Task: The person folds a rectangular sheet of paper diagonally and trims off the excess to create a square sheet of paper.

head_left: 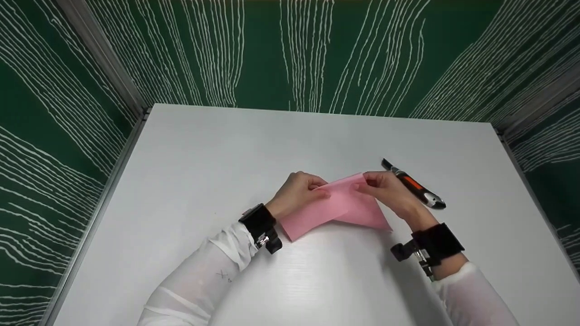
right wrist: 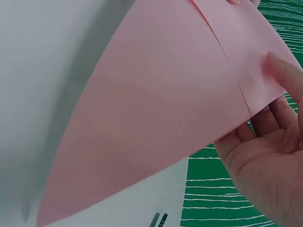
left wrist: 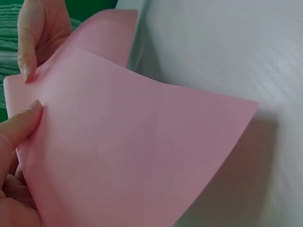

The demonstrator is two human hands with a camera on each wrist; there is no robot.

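Observation:
A sheet of pink paper (head_left: pixel 335 203) is held up off the table, its top edge folded over and its lower corners hanging down. My left hand (head_left: pixel 299 194) pinches the top left part, thumb on the near face and fingers behind. At the top right corner my right hand (head_left: pixel 389 190) pinches the paper the same way. In the left wrist view the pink paper (left wrist: pixel 109 132) bends, with a far flap behind it. The right wrist view shows a slanting edge line across the pink paper (right wrist: pixel 142 104) near the right thumb.
A black, orange and silver utility knife (head_left: pixel 413 184) lies on the white table (head_left: pixel 217 149), just beyond my right hand. Green panels with white wavy lines (head_left: pixel 308 54) stand behind the table and along its sides. Each wrist wears a black camera strap (head_left: pixel 437 244).

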